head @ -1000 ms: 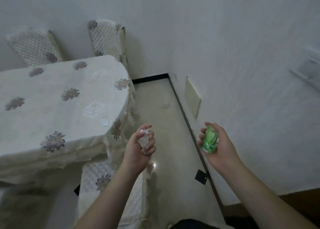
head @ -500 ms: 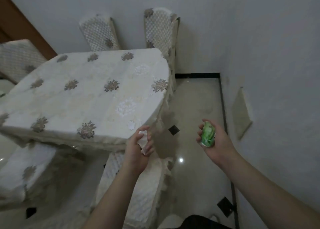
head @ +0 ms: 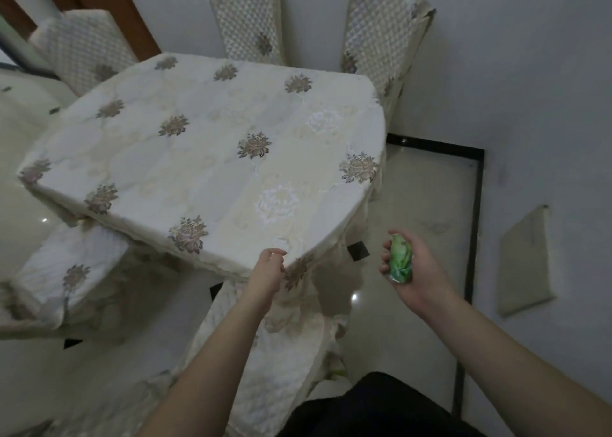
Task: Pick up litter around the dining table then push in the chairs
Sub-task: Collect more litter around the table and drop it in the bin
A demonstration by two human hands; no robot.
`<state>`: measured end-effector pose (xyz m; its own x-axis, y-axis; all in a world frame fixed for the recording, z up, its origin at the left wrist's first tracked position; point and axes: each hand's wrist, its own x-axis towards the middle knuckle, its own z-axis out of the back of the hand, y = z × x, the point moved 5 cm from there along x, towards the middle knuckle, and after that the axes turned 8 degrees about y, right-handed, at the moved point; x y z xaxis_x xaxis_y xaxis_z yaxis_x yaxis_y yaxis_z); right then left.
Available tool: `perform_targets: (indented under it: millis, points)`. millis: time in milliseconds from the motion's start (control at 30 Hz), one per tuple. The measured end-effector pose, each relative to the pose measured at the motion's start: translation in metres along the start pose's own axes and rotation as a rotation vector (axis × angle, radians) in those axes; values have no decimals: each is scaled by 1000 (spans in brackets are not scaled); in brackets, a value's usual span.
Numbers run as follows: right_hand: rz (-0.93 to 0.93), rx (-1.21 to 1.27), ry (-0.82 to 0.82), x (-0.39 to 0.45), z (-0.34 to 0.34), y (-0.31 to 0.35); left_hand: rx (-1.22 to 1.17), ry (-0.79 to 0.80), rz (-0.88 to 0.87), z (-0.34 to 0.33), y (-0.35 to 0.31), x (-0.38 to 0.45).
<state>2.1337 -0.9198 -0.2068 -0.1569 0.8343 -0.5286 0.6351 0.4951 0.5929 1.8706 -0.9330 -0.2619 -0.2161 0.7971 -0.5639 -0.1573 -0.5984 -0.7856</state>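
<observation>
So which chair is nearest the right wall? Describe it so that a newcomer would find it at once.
Start at the dining table under its flowered cloth. Two tall quilted chair backs stand along its far side by the wall. The chair meant is the right one, closest to the room corner, its cover torn at the top edge.

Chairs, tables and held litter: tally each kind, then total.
Chairs: 5
Tables: 1
Green wrappers, held in the right hand: 1
Total: 7
</observation>
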Motion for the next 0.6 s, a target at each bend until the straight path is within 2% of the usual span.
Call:
perform_targets:
  millis: [200, 300, 600]
  points:
    - [6, -25, -16, 50, -17, 9, 533, -142, -179, 13, -6, 70]
    - [7, -45, -43, 68, -12, 12, 710, -136, -229, 7, -1, 93]
    - [-9, -44, -89, 99, 7, 23, 763, -174, -201, 0, 10, 113]
